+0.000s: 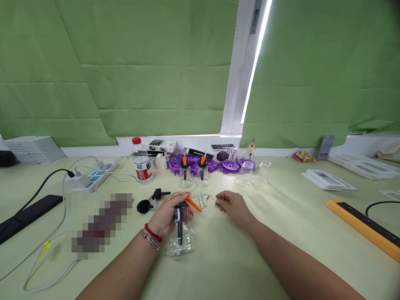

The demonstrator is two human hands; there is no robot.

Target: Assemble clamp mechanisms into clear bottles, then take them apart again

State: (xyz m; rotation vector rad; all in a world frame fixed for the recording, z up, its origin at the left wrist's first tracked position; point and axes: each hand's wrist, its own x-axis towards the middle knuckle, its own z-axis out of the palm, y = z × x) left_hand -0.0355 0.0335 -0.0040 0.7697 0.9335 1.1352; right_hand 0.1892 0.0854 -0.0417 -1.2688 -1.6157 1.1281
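Jar [180,239] under left hand [165,216]: clear plastic, glossy, w/ black matt plastic insert [179,223]. Orange lever [193,204]: smooth plastic. Pins [201,199] near right hand [233,206]: bright metal, shiny. Left wrist: red cord + metal bangle [150,239]. Table [250,250]: pale green, matt, smooth. Water bottle [141,162]: clear plastic, red plastic cap, paper-type label. Purple discs [229,166]: moulded plastic, semi-gloss. Backdrop [140,62]: green cloth, matt, creased. Power strip [90,178]: white plastic, smooth. Orange-edged bar [362,225]: plastic, black matt top. Boxes [161,146]: printed card.
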